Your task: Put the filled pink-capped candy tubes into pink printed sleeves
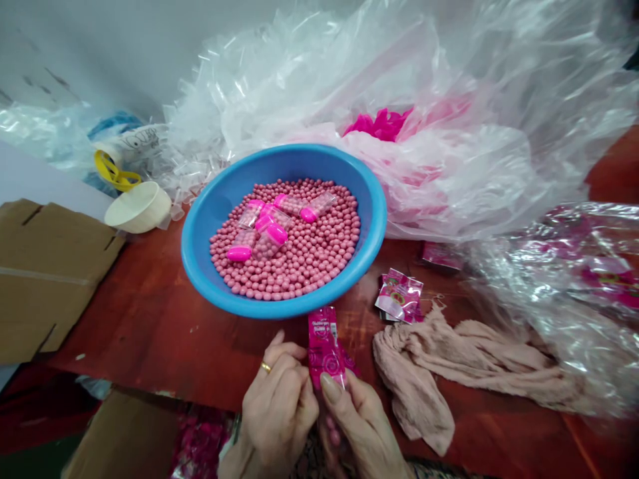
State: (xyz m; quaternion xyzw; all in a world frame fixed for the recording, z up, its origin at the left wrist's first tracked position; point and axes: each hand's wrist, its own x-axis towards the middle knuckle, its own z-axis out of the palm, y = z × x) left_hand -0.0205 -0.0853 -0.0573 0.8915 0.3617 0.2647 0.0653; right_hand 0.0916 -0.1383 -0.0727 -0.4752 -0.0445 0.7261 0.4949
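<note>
My right hand (pixel 367 422) grips a magenta printed plastic packet (pixel 325 346) between thumb and fingers. A few pink balls (pixel 332 429) show below that thumb, partly hidden. Just left of the packet, my left hand (pixel 279 392) is closed with its fingers curled in, a ring on one finger; what it holds, if anything, is hidden. Beyond both hands stands a blue basin (pixel 284 309) full of pink balls (pixel 319 259). Several small clear containers with bright pink caps (pixel 271 233) lie on the balls.
A beige cloth (pixel 414 379) and a few magenta packets (pixel 399 296) lie right on the red table (pixel 150 319). Clear plastic bags (pixel 449 159) crowd the back and right. At left are a white bowl (pixel 138 207), yellow tape roll (pixel 114 171) and cardboard box (pixel 54 273).
</note>
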